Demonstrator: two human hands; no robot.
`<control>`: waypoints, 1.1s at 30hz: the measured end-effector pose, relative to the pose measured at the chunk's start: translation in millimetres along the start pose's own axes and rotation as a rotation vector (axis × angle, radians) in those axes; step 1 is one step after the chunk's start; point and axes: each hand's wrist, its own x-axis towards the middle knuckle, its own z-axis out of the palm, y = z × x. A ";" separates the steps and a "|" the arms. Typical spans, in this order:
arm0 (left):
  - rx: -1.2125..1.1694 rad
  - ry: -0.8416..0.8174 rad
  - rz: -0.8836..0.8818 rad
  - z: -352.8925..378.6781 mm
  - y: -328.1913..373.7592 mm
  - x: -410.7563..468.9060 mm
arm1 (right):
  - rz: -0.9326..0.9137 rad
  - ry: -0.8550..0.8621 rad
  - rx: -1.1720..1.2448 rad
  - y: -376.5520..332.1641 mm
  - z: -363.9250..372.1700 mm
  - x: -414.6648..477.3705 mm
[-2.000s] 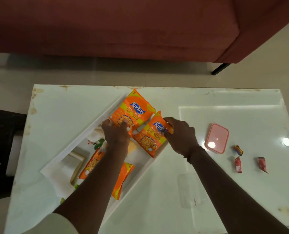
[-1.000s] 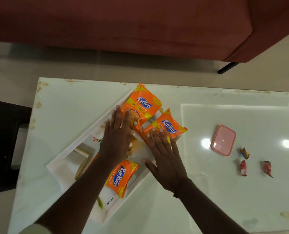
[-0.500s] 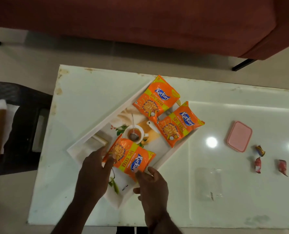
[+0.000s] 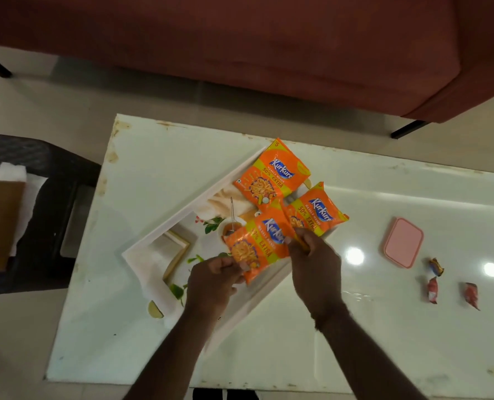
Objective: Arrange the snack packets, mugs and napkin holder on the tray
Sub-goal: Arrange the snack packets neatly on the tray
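Observation:
A white printed tray (image 4: 165, 226) lies diagonally on the white table. Three orange snack packets are on it. One packet (image 4: 271, 174) lies at the tray's far corner and a second packet (image 4: 318, 212) lies at its right edge, hanging partly over the rim. The third packet (image 4: 257, 246) is lifted over the tray's middle. My left hand (image 4: 214, 281) pinches its near-left corner and my right hand (image 4: 315, 267) pinches its right edge. No mug is in view. A brown holder with white napkins (image 4: 0, 209) sits on the dark stool at the left.
A pink lidded box (image 4: 403, 242) and three small wrapped sweets (image 4: 433, 287) lie on the table's right side. A dark stool (image 4: 52, 197) stands left of the table. A red sofa (image 4: 240, 47) runs along the far side.
Both hands left the two far packets, came back to the near packet and picked it up. It now sits farther along the tray, close to the other two packets.

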 end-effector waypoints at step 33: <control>1.255 0.060 0.805 48.5 -43.9 51.4 | -0.828 -0.108 -0.826 57.4 32.5 41.0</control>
